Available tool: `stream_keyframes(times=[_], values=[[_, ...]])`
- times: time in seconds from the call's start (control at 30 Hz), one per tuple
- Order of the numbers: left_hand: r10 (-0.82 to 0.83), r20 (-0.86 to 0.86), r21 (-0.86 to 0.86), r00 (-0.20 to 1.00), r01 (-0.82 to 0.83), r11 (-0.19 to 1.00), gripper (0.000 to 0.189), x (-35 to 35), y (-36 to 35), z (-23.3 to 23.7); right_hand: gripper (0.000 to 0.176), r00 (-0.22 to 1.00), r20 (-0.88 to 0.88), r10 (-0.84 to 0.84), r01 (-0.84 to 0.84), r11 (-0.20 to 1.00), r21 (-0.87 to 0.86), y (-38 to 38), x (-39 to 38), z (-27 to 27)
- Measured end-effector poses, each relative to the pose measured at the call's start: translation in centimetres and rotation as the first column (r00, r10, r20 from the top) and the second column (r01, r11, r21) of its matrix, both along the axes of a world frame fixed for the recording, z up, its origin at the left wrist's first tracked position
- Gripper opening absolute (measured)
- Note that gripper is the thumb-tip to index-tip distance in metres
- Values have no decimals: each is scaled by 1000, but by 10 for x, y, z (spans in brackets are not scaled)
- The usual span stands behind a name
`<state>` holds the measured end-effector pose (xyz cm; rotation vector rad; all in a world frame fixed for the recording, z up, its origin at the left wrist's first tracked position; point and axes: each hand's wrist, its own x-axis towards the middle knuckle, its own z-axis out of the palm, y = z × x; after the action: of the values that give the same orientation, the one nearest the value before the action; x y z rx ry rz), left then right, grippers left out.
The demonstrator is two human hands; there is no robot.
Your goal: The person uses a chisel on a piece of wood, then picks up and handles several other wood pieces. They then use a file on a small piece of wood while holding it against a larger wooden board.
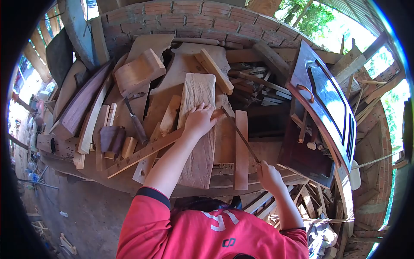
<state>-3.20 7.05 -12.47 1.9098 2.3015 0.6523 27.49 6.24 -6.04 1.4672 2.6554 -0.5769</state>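
Observation:
My left hand [200, 120] lies over a narrow wooden strip [148, 151] and holds it down across a thick, rough wooden board [198, 159]. The strip runs out to the lower left under my forearm, and its short end shows just right of my fingers. My right hand [270, 176] is closed around the near end of a long, thin dark rod-like tool, perhaps a file [241, 137]. This tool slants up and left, its far tip beside the strip's end. Under it lies a flat wooden piece [241, 168], right of the board.
A chisel-like tool [137, 123] and wood blocks lie left of the board. A curved wooden piece [140, 71] sits farther back. A dark varnished panel with a handle [321, 103] leans at right. A brick wall [207, 19] stands behind; scrap wood [312, 200] is piled lower right.

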Motion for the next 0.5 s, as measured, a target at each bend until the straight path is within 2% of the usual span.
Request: stream_keyframes(times=[0.1,0.2,0.27,0.37,0.43,0.5], values=[[-1,-24,-17,1000,1,1000,46,1,2,2,24,1000,8,9,-9,999,-35,10,-14,-1],[-14,-52,-41,999,12,999,44,2,2,-6,26,997,-73,30,-29,1000,8,29,-38,-18],[-34,-55,-101,998,29,994,42,2,0,7,28,994,-101,47,-47,999,7,47,-65,-20],[-41,-25,-1,999,41,999,44,-2,2,-2,30,994,-95,60,-62,998,-13,65,-105,-27],[-51,-23,-26,998,50,998,43,-2,3,4,30,982,-182,57,-51,998,36,66,-130,-21],[-66,-9,-54,998,65,996,43,1,1,2,30,980,-194,44,-41,999,19,77,-146,-26]])
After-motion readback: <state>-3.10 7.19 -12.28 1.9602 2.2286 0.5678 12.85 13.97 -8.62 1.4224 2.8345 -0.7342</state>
